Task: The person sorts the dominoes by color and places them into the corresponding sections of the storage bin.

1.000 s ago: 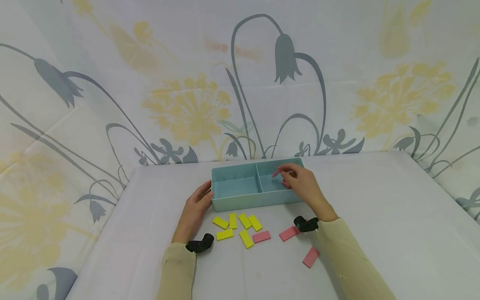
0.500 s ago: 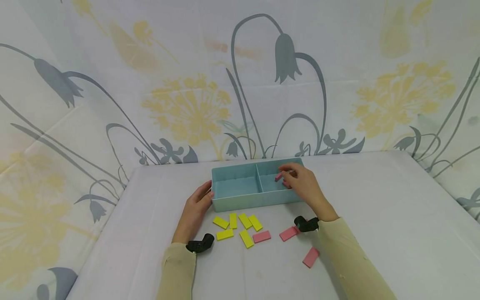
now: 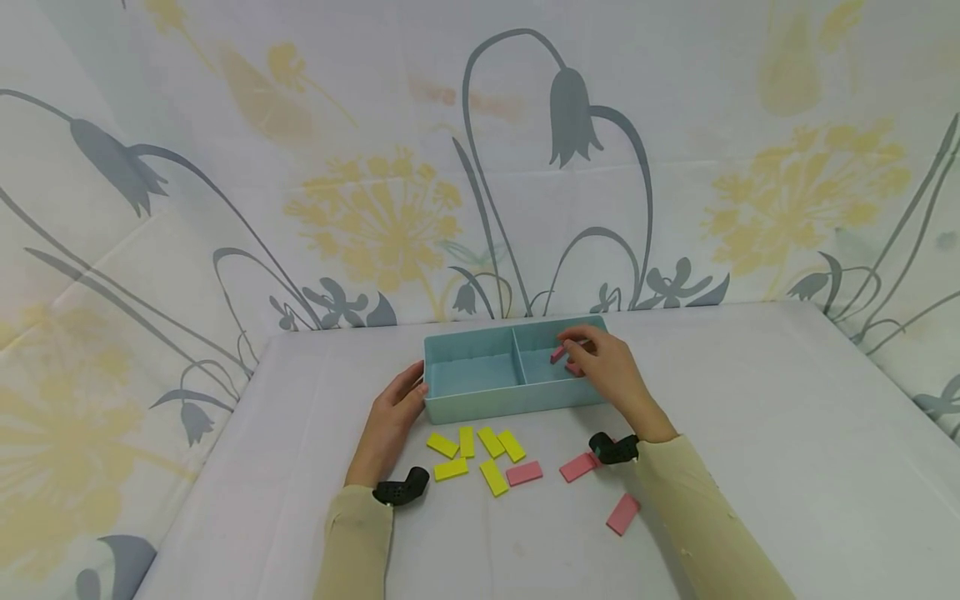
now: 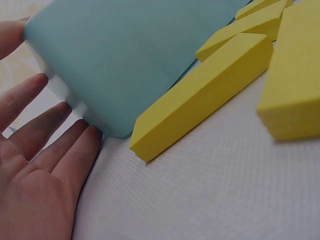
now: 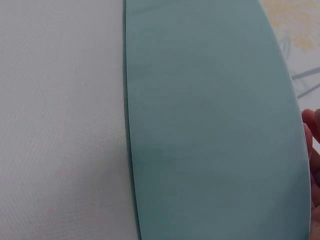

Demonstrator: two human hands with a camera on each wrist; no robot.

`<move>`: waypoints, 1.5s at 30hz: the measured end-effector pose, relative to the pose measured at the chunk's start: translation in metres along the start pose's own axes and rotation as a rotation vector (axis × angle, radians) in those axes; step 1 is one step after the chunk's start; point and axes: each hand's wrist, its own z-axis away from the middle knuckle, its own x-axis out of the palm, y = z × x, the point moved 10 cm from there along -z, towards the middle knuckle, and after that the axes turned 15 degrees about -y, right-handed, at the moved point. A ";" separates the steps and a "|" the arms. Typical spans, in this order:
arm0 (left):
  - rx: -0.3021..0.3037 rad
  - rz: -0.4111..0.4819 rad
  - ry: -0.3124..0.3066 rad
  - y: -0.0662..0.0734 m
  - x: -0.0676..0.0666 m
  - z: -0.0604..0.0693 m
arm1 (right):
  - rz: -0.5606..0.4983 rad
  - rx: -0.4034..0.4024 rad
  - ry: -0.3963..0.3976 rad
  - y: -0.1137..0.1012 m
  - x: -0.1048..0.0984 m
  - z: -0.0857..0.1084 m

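A light blue box (image 3: 472, 406) with two compartments stands on the table. My left hand (image 3: 390, 423) rests against its left end; in the left wrist view the fingers (image 4: 57, 155) lie fairly straight along the wall. My right hand (image 3: 609, 367) reaches into the right compartment, fingertips and thumb together at a small pink block (image 3: 558, 354) low above the compartment floor. Another pink block (image 3: 573, 367) lies beneath that hand, partly covered. In the right wrist view, the box's front wall (image 5: 215, 120) hides most of the hand.
Several yellow blocks (image 3: 451, 469) lie in front of the box, the nearest almost touching it. Several pink blocks lie farther right, one (image 3: 524, 474) beside the yellow ones and one (image 3: 623, 514) nearer the front. A floral cloth (image 3: 525, 167) hangs behind the table.
The pink block at the right fingertips went from tilted and higher to lower in the right compartment. The left hand and box have stayed in place.
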 end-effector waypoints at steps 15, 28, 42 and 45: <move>0.014 -0.024 -0.001 0.001 -0.001 0.000 | -0.105 -0.089 -0.084 -0.004 0.008 0.003; 0.016 0.038 -0.031 -0.002 0.000 -0.003 | -0.042 -0.153 -0.129 -0.018 0.014 0.010; 0.014 0.024 -0.031 -0.002 0.000 -0.002 | -0.066 -0.150 -0.215 -0.027 0.027 0.030; 0.011 0.031 -0.034 -0.002 0.000 -0.003 | -0.046 -0.146 -0.249 -0.021 0.033 0.035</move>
